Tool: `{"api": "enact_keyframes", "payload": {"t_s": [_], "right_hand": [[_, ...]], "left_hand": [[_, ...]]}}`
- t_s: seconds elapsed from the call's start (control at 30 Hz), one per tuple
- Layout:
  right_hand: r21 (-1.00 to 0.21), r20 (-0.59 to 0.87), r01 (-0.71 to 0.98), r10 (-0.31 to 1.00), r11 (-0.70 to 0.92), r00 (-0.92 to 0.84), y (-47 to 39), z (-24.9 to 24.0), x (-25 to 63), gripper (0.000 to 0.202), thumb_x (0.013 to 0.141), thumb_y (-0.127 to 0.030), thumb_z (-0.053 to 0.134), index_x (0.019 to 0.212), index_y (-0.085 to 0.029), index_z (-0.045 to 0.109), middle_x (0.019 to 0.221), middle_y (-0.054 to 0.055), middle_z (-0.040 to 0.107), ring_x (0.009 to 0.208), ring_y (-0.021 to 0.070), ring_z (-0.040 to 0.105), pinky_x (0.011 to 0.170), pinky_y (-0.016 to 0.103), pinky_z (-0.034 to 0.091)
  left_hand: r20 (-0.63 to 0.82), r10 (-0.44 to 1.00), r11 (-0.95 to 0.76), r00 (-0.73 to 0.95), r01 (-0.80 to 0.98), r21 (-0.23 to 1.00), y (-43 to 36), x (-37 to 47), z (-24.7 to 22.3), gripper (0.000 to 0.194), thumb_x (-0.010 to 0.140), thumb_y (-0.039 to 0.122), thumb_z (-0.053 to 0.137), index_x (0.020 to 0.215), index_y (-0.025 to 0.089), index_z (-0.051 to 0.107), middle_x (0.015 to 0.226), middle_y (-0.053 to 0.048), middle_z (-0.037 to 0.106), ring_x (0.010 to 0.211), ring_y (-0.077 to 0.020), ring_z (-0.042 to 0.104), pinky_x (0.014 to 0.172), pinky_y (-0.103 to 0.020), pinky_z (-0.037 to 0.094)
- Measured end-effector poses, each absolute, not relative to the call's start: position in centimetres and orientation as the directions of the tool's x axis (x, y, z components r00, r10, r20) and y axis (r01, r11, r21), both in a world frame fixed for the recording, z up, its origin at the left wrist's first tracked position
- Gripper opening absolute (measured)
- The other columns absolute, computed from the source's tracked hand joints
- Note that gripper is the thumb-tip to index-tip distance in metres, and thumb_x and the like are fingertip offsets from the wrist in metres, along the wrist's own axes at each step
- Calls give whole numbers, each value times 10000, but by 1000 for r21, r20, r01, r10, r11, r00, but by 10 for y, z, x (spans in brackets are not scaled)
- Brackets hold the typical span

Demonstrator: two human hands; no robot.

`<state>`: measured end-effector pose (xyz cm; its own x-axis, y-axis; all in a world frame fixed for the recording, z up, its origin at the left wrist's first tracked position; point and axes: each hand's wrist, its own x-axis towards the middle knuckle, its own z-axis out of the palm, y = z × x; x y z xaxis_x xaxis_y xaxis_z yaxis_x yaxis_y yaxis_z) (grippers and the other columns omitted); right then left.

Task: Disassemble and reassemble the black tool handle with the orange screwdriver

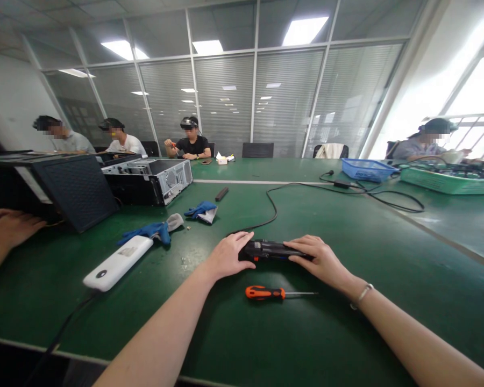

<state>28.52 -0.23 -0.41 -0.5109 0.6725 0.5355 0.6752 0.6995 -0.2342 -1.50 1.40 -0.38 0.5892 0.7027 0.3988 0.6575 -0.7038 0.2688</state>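
A long black corded device (272,249) with a small red part on its near side lies across the table before me. My left hand (229,255) grips its left end, thumb on the near side and fingers over the top. At the other end, my right hand (317,258) holds it with the fingers along the top and the thumb below. Its exact kind is unclear, as both ends are partly covered. Just on the near side lies an orange and black screwdriver (266,293), its shaft pointing right, touched by neither hand.
On the left are a white power strip (119,263), blue gloves (145,232), an open computer case (149,180) and a black case (80,188) with another person's hand (12,228) beside it. A black cable (275,207) runs towards blue (367,171) and green baskets (447,181). Several people sit around.
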Motion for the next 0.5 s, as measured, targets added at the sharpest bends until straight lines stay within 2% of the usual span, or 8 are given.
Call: {"api": "enact_keyframes", "payload": {"t_s": [0.2, 0.5], "right_hand": [[-231, 522, 682, 680, 694, -516, -4, -4, 283, 336, 885, -323, 570, 1216, -270, 599, 1109, 68, 676, 965, 230, 606, 878, 437, 468], [-304, 474, 678, 724, 669, -501, -9, 3, 280, 337, 863, -310, 591, 1195, -261, 621, 1093, 72, 677, 952, 225, 609, 849, 401, 496]], "left_hand": [[357, 708, -705, 610, 642, 300, 18, -16, -9, 708, 784, 373, 710, 1394, 186, 404, 1349, -111, 530, 1226, -257, 510, 1059, -387, 382], [325, 713, -701, 621, 632, 331, 21, -15, -9, 685, 817, 363, 679, 1404, 163, 389, 1335, -136, 539, 1210, -256, 523, 1048, -386, 386]]}}
